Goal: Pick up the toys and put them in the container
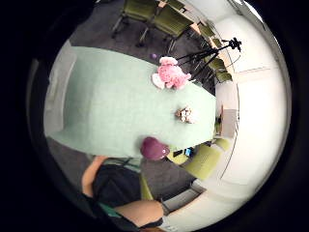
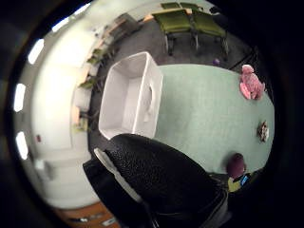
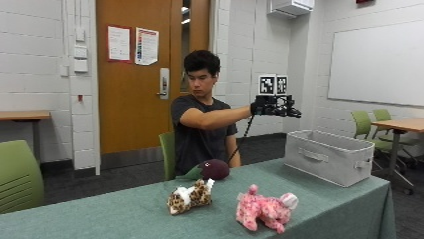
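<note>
Three toys lie on the green-covered table (image 3: 99, 214): a pink plush animal (image 3: 265, 209) near the front edge, a leopard-spotted plush (image 3: 189, 195) to its left, and a dark maroon round plush (image 3: 214, 169) by the person's side. A pale fabric container (image 3: 318, 159) with handles stands at the table's right end. My gloved right hand (image 3: 275, 106) is raised high above the table, left of the container, fingers stretched out and holding nothing. The palm views look down on the pink plush (image 1: 170, 75), spotted plush (image 1: 186, 114), maroon plush (image 1: 154, 148) and the empty container (image 2: 151, 99).
Green chairs (image 3: 16, 174) stand at the left and behind the right end, beside a wooden table (image 3: 401, 124). A camera tripod (image 1: 212, 55) stands on the floor past the pink plush. A bare stretch of table lies between the toys and the container.
</note>
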`<move>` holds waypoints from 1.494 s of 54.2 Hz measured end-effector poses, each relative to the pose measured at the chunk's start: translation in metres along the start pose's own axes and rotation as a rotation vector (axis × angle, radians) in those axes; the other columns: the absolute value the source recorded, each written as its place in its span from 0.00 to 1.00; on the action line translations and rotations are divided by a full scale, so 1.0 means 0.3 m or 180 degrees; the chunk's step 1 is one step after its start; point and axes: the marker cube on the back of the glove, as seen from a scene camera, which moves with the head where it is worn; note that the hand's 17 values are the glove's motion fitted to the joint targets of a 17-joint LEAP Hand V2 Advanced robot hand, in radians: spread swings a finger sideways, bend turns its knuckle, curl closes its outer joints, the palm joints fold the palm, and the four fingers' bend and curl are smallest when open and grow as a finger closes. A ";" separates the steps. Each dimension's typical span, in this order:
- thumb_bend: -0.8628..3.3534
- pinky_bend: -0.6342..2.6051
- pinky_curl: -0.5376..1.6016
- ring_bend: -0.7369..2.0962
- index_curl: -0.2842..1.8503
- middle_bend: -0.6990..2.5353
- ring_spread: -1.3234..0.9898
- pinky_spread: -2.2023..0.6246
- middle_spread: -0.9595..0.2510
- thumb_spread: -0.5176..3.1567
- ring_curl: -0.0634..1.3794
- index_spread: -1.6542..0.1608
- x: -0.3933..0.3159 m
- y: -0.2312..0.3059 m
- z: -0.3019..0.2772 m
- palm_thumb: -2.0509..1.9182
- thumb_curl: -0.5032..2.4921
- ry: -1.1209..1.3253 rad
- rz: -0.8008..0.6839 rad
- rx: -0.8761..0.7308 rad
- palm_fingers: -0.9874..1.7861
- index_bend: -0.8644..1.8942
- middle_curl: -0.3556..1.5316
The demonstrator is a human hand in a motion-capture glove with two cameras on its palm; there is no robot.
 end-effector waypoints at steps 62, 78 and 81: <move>0.17 0.35 0.40 0.32 0.31 0.29 0.46 0.75 0.74 0.38 0.17 0.79 0.619 0.436 0.286 0.46 0.18 -0.0160 0.0380 -0.0310 0.35 0.38 0.37; 0.17 0.35 0.41 0.32 0.32 0.29 0.46 0.76 0.74 0.37 0.18 0.79 0.704 0.615 0.669 0.46 0.19 -0.0221 0.0472 -0.0594 0.35 0.38 0.38; 0.17 0.35 0.41 0.32 0.32 0.29 0.46 0.76 0.74 0.36 0.18 0.79 0.704 0.634 0.720 0.46 0.19 -0.0213 0.0477 -0.0677 0.34 0.38 0.38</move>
